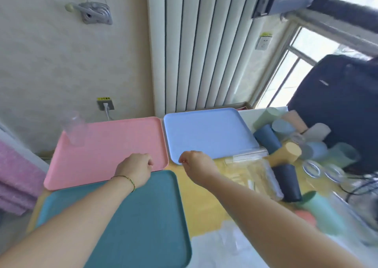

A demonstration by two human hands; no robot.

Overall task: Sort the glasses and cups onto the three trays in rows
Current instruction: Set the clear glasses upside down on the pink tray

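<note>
Three trays lie on the yellow table: a pink tray [106, 145] at the back left, a light blue tray [206, 132] at the back right, and a teal tray [131, 216] in front. One clear glass [74, 129] stands on the pink tray's far left corner. My left hand [136, 168] hovers over the pink tray's near edge with its fingers curled and nothing visible in it. My right hand [195, 162] pinches the near left corner of the blue tray. A pile of coloured cups [286, 143] and clear glasses [312, 169] lies to the right.
A white radiator [200, 47] and wall stand behind the trays. A dark bag [337, 104] sits at the far right behind the cups. Clear plastic packaging [259, 175] lies beside the blue tray. Purple fabric [16, 177] is at the left edge. Cables [360, 184] run at the right.
</note>
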